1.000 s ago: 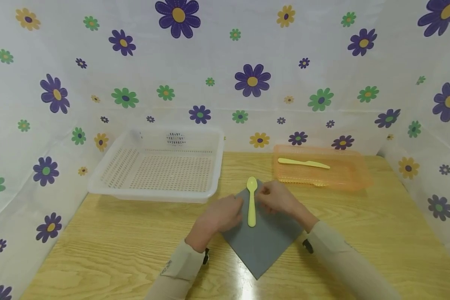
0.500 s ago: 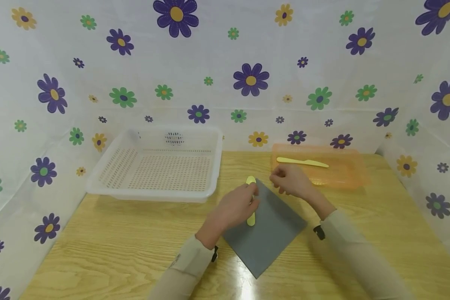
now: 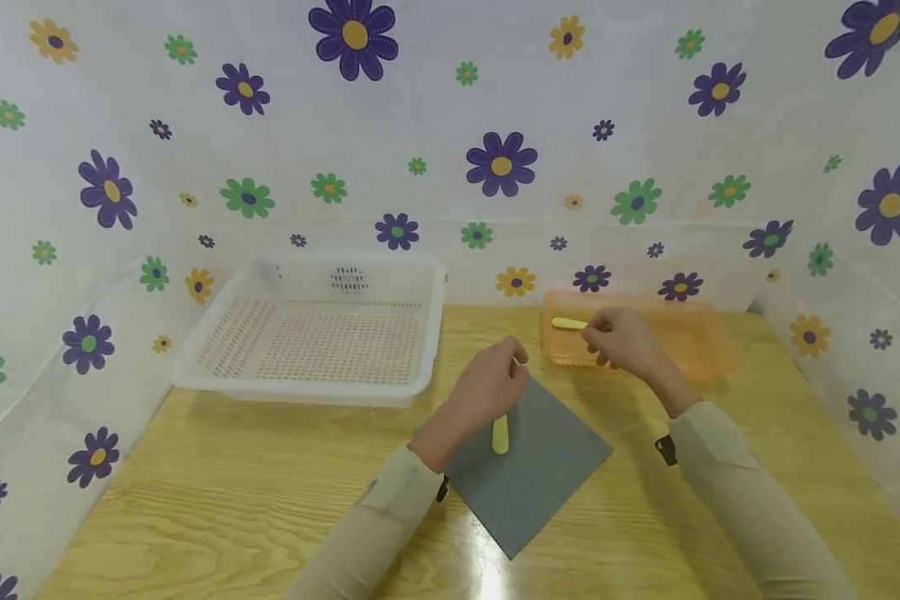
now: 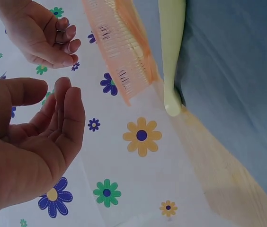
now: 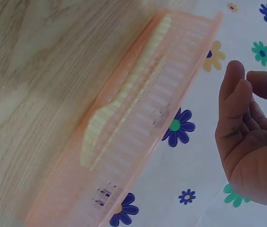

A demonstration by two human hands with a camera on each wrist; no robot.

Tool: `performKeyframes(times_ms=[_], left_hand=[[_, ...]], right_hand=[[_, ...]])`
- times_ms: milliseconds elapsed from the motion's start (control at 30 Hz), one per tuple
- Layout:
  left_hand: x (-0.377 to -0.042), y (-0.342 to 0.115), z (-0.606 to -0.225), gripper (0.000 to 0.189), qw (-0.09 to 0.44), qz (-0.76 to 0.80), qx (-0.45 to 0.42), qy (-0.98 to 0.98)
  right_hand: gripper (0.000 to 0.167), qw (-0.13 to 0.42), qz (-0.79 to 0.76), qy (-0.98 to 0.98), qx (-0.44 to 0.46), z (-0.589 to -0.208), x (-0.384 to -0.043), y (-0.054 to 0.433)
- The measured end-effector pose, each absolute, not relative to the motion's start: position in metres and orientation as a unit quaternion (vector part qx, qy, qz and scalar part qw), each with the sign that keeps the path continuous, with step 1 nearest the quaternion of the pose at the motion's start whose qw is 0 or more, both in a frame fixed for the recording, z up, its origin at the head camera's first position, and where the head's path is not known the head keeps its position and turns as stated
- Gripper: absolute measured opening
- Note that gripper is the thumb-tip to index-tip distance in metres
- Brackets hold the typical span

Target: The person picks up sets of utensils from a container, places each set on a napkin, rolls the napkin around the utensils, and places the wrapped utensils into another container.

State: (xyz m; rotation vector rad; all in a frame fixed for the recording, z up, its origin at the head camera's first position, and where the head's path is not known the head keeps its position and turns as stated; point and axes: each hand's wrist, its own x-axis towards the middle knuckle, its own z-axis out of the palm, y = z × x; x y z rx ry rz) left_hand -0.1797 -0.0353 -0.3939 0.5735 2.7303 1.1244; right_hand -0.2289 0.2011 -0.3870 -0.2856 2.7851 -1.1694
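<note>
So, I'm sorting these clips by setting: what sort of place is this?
Probably a staged tabletop work area, though the wider room is hidden: flower-print sheeting screens the back and both sides of a wooden table, and an orange tray stands near the back.

Head view: spoon (image 3: 501, 435) partly hidden; knife (image 3: 568, 323) likewise.

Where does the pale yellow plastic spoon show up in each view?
Head: the spoon is below and right of centre, partly hidden by the left hand.
Left wrist: right of centre, running down from the top edge.
Right wrist: not in it.
Shared landmark: the translucent orange slotted plastic basket, in all three.
</note>
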Motion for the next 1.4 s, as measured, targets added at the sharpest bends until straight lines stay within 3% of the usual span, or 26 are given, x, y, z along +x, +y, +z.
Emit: performKeyframes(times_ms=[267, 400, 533, 867, 1167, 1400], left_hand=[[-0.199, -0.021, -0.402, 0.031, 0.097, 0.392, 0.176, 0.898], [-0.209, -0.016, -0.404, 0.036, 0.099, 0.396, 0.153, 0.9], [-0.218, -0.012, -0.405, 0.04, 0.097, 0.414, 0.133, 0.895], [-0.233, 0.001, -0.408, 0.044, 0.116, 0.474, 0.115, 0.865], [-0.238, 0.01, -0.408, 0.039, 0.11, 0.466, 0.09, 0.873], [-0.24, 0.013, -0.411, 0.038, 0.111, 0.466, 0.079, 0.874]], right_hand=[[0.03, 0.056, -0.381, 0.92, -0.074, -0.392, -0.235, 0.217], [0.021, 0.043, -0.375, 0.924, -0.061, -0.393, -0.24, 0.225], [0.023, 0.029, -0.344, 0.937, -0.052, -0.394, -0.245, 0.23], [0.031, 0.056, -0.297, 0.953, -0.029, -0.397, -0.254, 0.232], [0.005, 0.078, -0.331, 0.94, -0.022, -0.402, -0.259, 0.232], [0.023, 0.086, -0.295, 0.951, -0.03, -0.403, -0.266, 0.226]])
